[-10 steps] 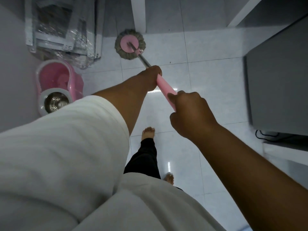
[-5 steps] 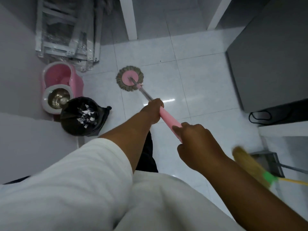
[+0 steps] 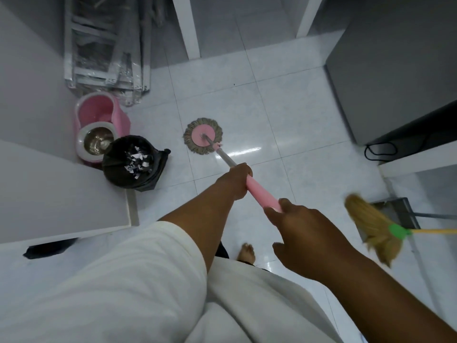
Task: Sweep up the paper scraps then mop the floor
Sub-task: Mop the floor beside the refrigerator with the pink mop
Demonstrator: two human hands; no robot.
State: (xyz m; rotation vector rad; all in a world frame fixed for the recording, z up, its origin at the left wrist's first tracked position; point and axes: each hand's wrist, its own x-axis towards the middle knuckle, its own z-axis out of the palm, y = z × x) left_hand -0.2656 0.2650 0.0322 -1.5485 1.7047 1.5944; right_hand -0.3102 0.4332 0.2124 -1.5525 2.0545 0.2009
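A round mop head (image 3: 202,139), pink disc with a grey fringe, lies flat on the white tiled floor (image 3: 291,125). Its metal pole runs back to a pink handle (image 3: 262,195). My left hand (image 3: 236,180) grips the handle's front end. My right hand (image 3: 306,233) holds the rear end with fingers curled round it. A black-lined bin (image 3: 134,164) to the left holds several white paper scraps (image 3: 137,160).
A pink spin bucket (image 3: 99,125) stands behind the bin, by folded metal frames (image 3: 103,45). A straw broom (image 3: 371,224) and grey dustpan (image 3: 400,211) lie at the right. A dark cabinet (image 3: 395,70) fills the right side; white table legs (image 3: 185,26) stand ahead. My bare foot (image 3: 246,253) is below the handle.
The mop head has slid back across the tiles toward me. My view has pulled back, bringing the bin, broom and dustpan into sight. Both hands keep their hold.
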